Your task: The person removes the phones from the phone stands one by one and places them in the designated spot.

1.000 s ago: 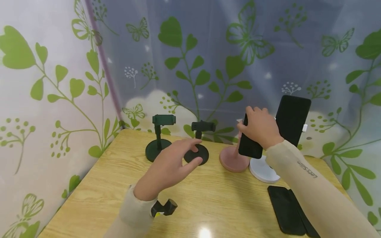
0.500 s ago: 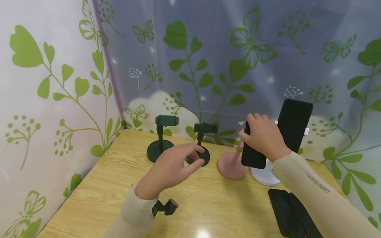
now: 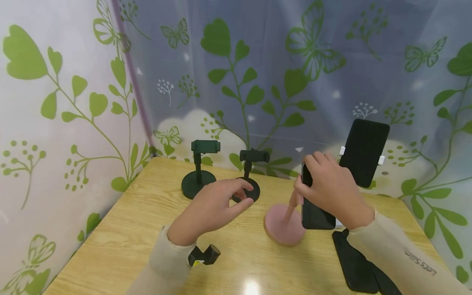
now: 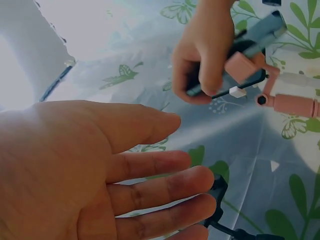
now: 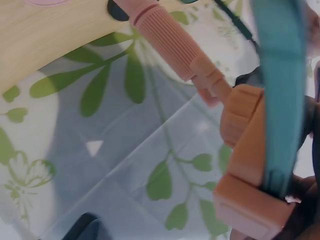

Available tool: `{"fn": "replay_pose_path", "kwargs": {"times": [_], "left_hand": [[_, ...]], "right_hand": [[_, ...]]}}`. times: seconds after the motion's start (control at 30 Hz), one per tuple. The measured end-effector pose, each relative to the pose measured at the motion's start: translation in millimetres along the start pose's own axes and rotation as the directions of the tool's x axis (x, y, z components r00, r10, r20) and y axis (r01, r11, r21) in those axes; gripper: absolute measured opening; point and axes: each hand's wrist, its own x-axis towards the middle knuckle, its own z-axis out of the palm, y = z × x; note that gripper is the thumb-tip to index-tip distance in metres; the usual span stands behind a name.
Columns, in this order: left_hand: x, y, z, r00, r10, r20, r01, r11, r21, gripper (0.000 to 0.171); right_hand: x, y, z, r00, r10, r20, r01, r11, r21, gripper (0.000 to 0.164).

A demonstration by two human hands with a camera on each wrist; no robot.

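Note:
My right hand (image 3: 332,190) grips a black smartphone (image 3: 318,218) held in the clamp of a pink phone stand (image 3: 284,225). In the right wrist view, the pink clamp (image 5: 250,202) hooks round the phone's teal edge (image 5: 282,110). The stand leans, and whether its round base lies flat on the table I cannot tell. My left hand (image 3: 212,211) hovers before a black phone stand (image 3: 254,155), holding nothing. In the left wrist view, the left fingers (image 4: 165,190) are loosely stretched out.
A dark green phone stand (image 3: 199,180) stands at the back left. Behind my right hand another phone (image 3: 365,151) sits in a white clamp (image 3: 381,160). Black phones (image 3: 354,266) lie under the right forearm. A patterned cloth (image 3: 258,82) hangs behind the wooden table (image 3: 147,229).
My right hand has drawn the phone and pink stand toward me, away from the white stand. The pink base has slid nearer. My left hand has barely moved.

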Motion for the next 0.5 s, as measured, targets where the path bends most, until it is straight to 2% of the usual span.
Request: {"fn": "replay_pose_path", "kwargs": {"times": [0.27,0.5], "left_hand": [[-0.3,-2.5,1.2,1.0,0.015,0.024,-0.015,1.0,0.013,0.027],[0.4,-3.3,2.4,0.997,0.063,0.039,-0.065,0.997,0.043,0.028]], "right_hand": [[-8,-31,-10,0.997,-0.063,-0.048,0.065,0.997,0.045,0.025],[-10,-58,-17,0.997,-0.065,-0.047,0.07,0.992,0.107,0.031]]}}
